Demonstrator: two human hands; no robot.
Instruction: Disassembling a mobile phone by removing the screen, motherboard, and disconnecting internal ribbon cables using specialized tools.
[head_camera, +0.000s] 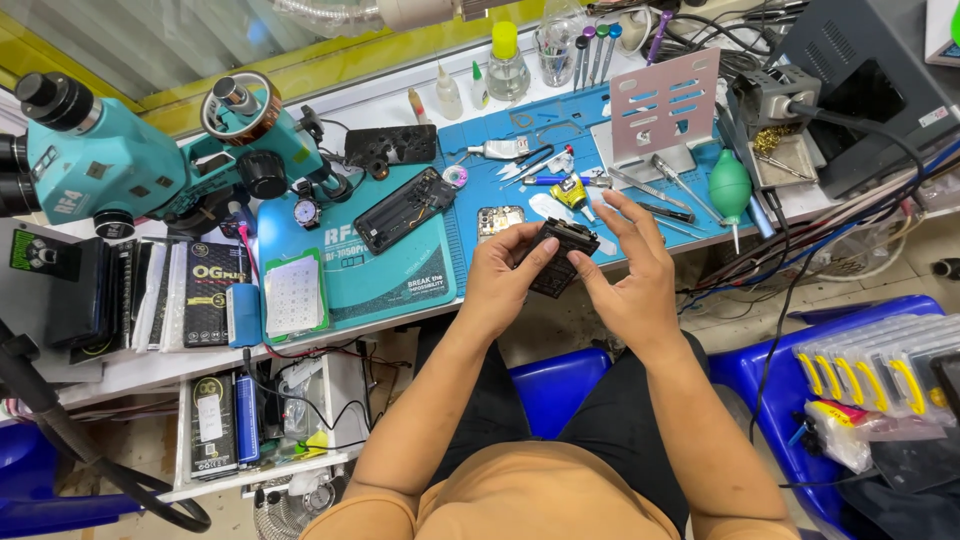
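Black and flat, a small phone part (560, 256) sits in the middle of the frame, held just above the front edge of the blue work mat (480, 150). The left hand (503, 278) grips its left side, fingers closed around it. The right hand (632, 272) pinches its right edge, the other fingers spread apart above. Just beyond, on the mat, lie an opened phone (404, 209), tweezers (640, 188) and a green air blower (730, 186). A teal microscope (120, 150) fills the upper left of the frame. Small bottles (507, 62) stand at the top centre. At the right edge, a clear box of parts (880, 370) rests on a blue plastic chair (790, 370).
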